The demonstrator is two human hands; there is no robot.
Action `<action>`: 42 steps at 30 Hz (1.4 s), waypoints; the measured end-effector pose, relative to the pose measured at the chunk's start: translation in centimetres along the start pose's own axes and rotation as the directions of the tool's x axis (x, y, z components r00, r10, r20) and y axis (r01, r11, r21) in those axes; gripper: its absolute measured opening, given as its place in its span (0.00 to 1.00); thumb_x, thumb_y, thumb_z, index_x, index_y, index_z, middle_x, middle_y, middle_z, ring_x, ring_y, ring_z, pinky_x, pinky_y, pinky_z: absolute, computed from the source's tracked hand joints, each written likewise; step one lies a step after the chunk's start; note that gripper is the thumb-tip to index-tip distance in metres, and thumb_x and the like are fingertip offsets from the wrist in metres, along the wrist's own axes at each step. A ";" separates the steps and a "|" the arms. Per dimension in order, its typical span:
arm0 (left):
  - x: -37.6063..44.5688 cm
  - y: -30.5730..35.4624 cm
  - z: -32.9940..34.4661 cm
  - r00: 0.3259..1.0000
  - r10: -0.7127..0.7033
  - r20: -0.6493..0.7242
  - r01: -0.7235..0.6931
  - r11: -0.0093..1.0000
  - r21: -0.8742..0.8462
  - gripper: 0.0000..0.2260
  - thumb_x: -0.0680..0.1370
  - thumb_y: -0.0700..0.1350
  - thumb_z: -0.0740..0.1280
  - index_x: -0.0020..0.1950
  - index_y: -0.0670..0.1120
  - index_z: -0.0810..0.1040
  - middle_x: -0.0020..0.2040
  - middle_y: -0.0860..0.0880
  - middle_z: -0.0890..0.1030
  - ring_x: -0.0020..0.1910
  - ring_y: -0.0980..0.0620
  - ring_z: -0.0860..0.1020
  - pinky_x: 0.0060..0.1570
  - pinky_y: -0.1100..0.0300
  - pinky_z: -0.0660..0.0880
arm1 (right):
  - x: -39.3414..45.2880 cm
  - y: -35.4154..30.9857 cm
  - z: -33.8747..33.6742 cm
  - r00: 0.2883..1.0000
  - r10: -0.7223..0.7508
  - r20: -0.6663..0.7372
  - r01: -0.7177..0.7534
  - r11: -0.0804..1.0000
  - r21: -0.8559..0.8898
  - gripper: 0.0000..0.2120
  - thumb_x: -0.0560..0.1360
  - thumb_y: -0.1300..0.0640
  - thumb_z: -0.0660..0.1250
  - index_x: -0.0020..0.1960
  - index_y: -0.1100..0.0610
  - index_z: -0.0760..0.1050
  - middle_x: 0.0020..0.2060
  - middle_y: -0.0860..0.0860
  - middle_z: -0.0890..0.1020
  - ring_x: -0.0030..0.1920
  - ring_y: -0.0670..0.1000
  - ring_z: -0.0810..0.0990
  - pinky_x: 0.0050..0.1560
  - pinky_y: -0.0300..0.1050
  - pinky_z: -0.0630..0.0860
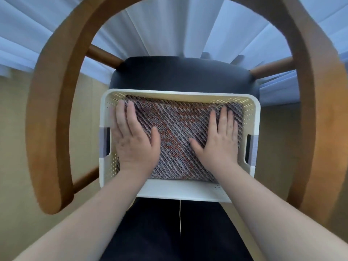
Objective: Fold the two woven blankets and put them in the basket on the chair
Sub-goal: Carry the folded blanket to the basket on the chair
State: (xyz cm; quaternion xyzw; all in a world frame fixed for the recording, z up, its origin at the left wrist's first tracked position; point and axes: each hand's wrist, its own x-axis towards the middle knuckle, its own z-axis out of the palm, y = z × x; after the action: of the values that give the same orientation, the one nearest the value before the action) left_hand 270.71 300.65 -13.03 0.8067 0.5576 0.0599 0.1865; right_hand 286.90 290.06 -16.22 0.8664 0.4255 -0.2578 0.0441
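**Pressing the folded blanket down in the basket**

I stood over the wooden armchair with the dark padded seat point(180, 72), and the white perforated plastic basket with grey side handles point(252, 113) sat on that seat. Inside the basket lay a folded woven blanket of grey, white and red-orange diagonal weave point(177, 132). It filled almost the whole bottom, from the far wall to the near wall.

As I judged it, the task was near its end. The blanket on top was already folded and already in the basket. Whether the second blanket lay under it, I could not tell, because the top one hid everything below. If it was there, only the last flattening was left. If it was not, one more blanket had still to be folded and put in.

My left hand point(131, 140) lay flat on the left part of the blanket, close to the left wall of the basket. Its fingers point(130, 117) were straight and a little spread, pointing to the far wall, and they gripped nothing. My right hand point(218, 142) lay flat in the same way on the right part, just beside the right wall, with fingers stretched and slightly apart. Both palms pressed on the cloth and neither pinched it. A pale pleated curtain point(169, 25) hung behind the chair.
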 end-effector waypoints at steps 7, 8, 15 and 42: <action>5.3 -5.9 3.4 0.867 0.183 0.464 -0.361 0.872 0.332 0.37 0.77 0.68 0.54 0.80 0.48 0.60 0.79 0.44 0.64 0.77 0.43 0.61 0.77 0.44 0.51 | 2.7 1.4 1.3 0.992 -0.019 0.125 0.022 0.999 -0.025 0.48 0.73 0.24 0.48 0.79 0.51 0.30 0.78 0.56 0.32 0.78 0.57 0.34 0.73 0.51 0.32; 5.5 -6.3 3.9 0.862 0.172 0.477 -0.353 0.880 0.319 0.38 0.76 0.69 0.53 0.80 0.48 0.59 0.79 0.44 0.63 0.77 0.43 0.60 0.77 0.44 0.51 | 3.0 1.6 1.7 0.992 -0.022 0.127 0.026 0.999 -0.026 0.49 0.73 0.24 0.47 0.78 0.51 0.30 0.78 0.56 0.32 0.78 0.57 0.34 0.73 0.51 0.32; 5.2 -5.9 5.9 0.884 0.126 0.451 -0.285 0.909 0.304 0.39 0.75 0.70 0.52 0.80 0.49 0.56 0.80 0.44 0.59 0.78 0.43 0.56 0.77 0.45 0.47 | 3.5 2.1 3.5 0.998 -0.028 0.063 0.027 0.999 0.019 0.49 0.72 0.24 0.51 0.80 0.50 0.34 0.78 0.54 0.34 0.78 0.55 0.36 0.73 0.51 0.32; 1.9 3.6 -13.5 0.544 0.695 0.471 -0.803 0.594 0.050 0.39 0.75 0.75 0.50 0.79 0.52 0.64 0.78 0.47 0.67 0.78 0.45 0.62 0.75 0.39 0.51 | -12.7 -2.1 -13.5 0.987 -0.131 -0.091 0.139 0.986 0.089 0.48 0.71 0.22 0.41 0.80 0.52 0.55 0.78 0.51 0.60 0.79 0.53 0.53 0.76 0.55 0.45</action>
State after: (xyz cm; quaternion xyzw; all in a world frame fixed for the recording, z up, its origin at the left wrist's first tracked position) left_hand 270.49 304.47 0.55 0.9779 0.1063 -0.1067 0.1453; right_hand 284.42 286.29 1.92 0.8466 0.4721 -0.2434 -0.0330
